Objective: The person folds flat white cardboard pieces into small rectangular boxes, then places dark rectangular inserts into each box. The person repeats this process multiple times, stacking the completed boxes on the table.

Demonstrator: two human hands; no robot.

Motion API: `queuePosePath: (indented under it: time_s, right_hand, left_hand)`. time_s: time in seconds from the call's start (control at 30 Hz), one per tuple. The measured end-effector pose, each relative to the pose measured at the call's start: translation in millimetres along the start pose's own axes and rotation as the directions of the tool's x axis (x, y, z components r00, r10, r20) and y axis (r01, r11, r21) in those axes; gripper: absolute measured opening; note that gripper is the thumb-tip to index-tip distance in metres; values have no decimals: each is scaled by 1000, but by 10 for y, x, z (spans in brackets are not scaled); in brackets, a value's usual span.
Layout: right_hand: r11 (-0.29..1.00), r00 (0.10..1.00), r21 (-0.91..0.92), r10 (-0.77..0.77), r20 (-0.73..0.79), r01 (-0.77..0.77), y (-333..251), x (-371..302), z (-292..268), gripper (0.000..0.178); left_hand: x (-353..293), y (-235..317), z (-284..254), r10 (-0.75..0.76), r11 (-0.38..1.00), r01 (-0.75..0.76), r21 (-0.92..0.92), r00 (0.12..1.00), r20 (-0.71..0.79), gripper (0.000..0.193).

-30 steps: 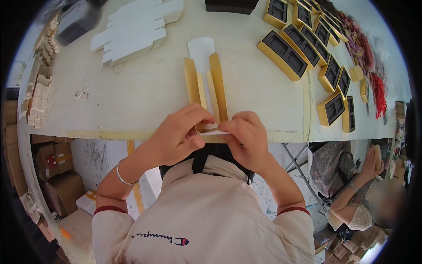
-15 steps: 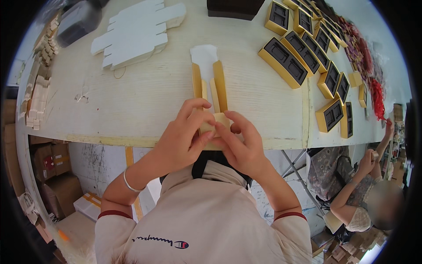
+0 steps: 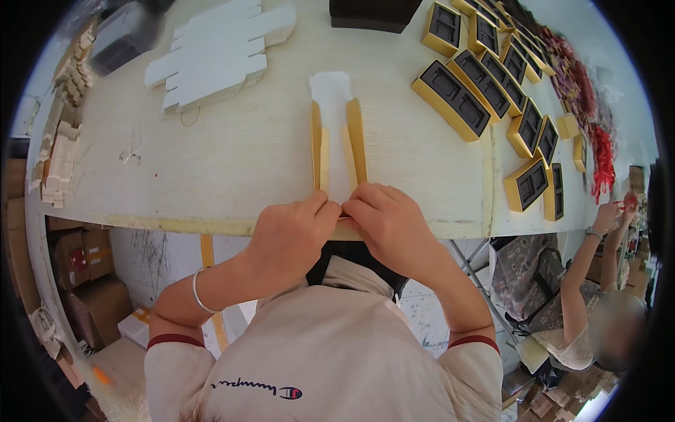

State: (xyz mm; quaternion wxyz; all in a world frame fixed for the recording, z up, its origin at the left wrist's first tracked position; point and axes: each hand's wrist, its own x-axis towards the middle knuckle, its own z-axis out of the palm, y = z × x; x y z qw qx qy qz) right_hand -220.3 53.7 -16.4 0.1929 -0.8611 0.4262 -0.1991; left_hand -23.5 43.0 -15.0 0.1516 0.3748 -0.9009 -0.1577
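Note:
A flat gold-and-white cardboard box blank (image 3: 336,137) lies on the pale table (image 3: 232,155), its long gold side flaps standing up and its white tab pointing away from me. My left hand (image 3: 292,235) and my right hand (image 3: 389,225) meet at the blank's near end by the table's front edge. Both pinch and press that end, thumbs touching. The near end itself is hidden under my fingers.
A stack of white die-cut blanks (image 3: 218,53) lies at the back left. Several finished gold boxes with black inserts (image 3: 485,84) line the right side, with red items (image 3: 598,148) beyond them. Another person's arm (image 3: 583,274) reaches in at the right. Cardboard boxes (image 3: 77,267) sit under the table.
My hands have drawn closer together at the blank's near end and shifted slightly toward the table's edge. The blank stays in the same place.

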Motion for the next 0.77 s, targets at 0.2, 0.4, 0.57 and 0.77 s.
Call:
queuePosePath:
  time_s: [0.2,0.4,0.57,0.77]
  right_hand:
    - [946,993,-320,-79,-93,45,-37,-40,86,13]
    - [957,999,-290,-7,36,17,-83,36,33,10]
    - [995,991,-28,-93,-100,91,-6,-31,57,10]
    - [995,992,-96,-31,-122,19,-115,-34,217,15]
  left_hand:
    - [32,18,34,65,997,-60,46,991,-114,19]
    - [68,-24,-91,32,998,-39,56,991,127,20]
    - [121,-154,-214,101,995,-97,-29,979,180,20]
    - [154,-109,-227,61,998,-59,-18,978,199,20]
